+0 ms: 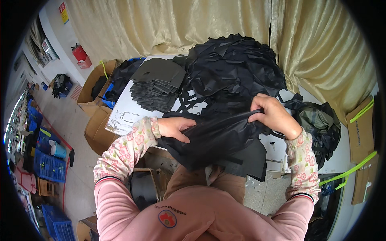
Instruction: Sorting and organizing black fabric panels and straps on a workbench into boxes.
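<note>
A thin, slightly shiny black fabric piece [213, 138] stretches between my two hands in front of my body. My right hand [271, 113] pinches its upper right edge between thumb and fingers. At the other end, my left hand [175, 127] grips the fabric's left side, the thumb on the near side and the fingertips partly hidden in the folds. A flat, stiffer dark panel [251, 158] hangs below the fabric, over the near table edge. Just beyond my hands rises a large heap of black fabric pieces [237, 68].
A stack of dark grey panels [157, 82] lies on the white table [124, 118], left of the heap. Black bundled material [319, 124] sits at the right. Cardboard boxes [96, 130] flank the table's left side; gold curtains [161, 24] hang behind. Blue crates [50, 166] line the floor farther left.
</note>
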Tool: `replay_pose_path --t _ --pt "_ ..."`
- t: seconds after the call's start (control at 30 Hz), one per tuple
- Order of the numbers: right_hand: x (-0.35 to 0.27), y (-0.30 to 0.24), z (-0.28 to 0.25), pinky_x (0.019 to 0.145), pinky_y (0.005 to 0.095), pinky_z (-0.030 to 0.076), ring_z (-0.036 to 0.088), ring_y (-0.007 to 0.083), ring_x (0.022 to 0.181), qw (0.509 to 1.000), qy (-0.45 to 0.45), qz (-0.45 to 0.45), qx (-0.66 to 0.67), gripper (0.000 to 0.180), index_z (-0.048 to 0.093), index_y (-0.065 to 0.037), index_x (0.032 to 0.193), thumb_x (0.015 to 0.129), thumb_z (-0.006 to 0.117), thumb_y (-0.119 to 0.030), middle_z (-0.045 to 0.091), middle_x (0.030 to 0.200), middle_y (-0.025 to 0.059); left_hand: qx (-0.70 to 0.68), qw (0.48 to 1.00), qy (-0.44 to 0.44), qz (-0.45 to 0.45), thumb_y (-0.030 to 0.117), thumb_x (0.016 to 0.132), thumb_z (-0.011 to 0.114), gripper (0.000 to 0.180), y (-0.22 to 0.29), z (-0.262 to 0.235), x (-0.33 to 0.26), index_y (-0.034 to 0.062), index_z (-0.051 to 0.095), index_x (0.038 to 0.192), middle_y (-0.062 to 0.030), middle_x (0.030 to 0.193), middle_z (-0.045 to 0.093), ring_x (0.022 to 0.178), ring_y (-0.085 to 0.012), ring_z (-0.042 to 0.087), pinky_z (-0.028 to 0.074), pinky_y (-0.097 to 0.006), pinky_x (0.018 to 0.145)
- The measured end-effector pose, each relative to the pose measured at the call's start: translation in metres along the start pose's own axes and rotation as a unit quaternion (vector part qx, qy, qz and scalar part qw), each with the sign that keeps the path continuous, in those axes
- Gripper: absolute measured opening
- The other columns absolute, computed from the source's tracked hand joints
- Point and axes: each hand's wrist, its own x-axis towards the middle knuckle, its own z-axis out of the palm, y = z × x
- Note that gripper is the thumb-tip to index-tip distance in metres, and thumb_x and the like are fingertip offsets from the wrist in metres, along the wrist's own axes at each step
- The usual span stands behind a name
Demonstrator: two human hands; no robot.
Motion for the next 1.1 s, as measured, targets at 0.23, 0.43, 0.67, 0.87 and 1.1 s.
replay_pose_path --t 0.23,0.43,0.67,0.87,1.1 --pt "-0.018 0.029 -0.005 0.064 0.0390 0.043 0.055 0.0325 0.071 0.994 0.072 0.049 -0.063 0.027 0.052 -0.001 0.077 0.067 0.077 -0.007 0.053 0.076 0.0109 0.246 0.953 0.151 -0.091 0.007 0.076 0.072 0.029 -0.034 -0.053 -0.054 0.0005 0.063 0.103 -0.0085 0.088 0.067 0.084 -0.0130 0.061 0.048 -0.031 0.079" --pt "-0.051 0.064 0.005 0.065 0.0343 0.042 0.051 0.0271 0.070 0.990 0.109 0.088 -0.018 0.023 0.052 0.000 0.078 0.069 0.073 0.000 0.050 0.074 0.0095 0.380 0.829 0.405 -0.064 0.004 0.074 0.072 0.022 -0.041 -0.074 -0.092 -0.0003 0.065 0.094 -0.0127 0.084 0.068 0.079 -0.0205 0.065 0.050 -0.032 0.074" --pt "-0.130 0.060 0.038 0.062 0.0284 0.044 0.055 0.0201 0.070 0.988 0.128 0.088 0.023 0.024 0.065 -0.004 0.081 0.067 0.062 0.016 0.051 0.073 0.0057 0.377 0.741 0.554 0.040 -0.016 0.074 0.053 0.034 -0.066 -0.038 -0.113 0.0037 0.068 0.098 -0.0120 0.099 0.069 0.099 -0.0233 0.065 0.047 -0.031 0.090" --pt "-0.194 0.046 0.115 0.068 0.0331 0.048 0.057 0.0249 0.074 0.994 0.009 0.108 -0.033 0.026 0.069 -0.008 0.087 0.067 0.066 0.007 0.054 0.075 0.0065 0.307 0.792 0.527 -0.013 -0.020 0.065 0.046 0.048 -0.192 -0.013 -0.103 0.0069 0.068 0.099 -0.0135 0.112 0.066 0.109 -0.0278 0.062 0.044 -0.034 0.098" --pt "-0.175 0.037 0.101 0.069 0.0348 0.048 0.060 0.0283 0.076 0.991 -0.031 0.128 0.004 0.022 0.069 -0.006 0.091 0.073 0.076 -0.017 0.061 0.079 0.0099 0.345 0.830 0.419 -0.128 0.011 0.076 0.063 0.044 -0.155 0.002 -0.088 0.0114 0.060 0.120 -0.0125 0.139 0.050 0.136 -0.0292 0.037 0.019 -0.049 0.113"
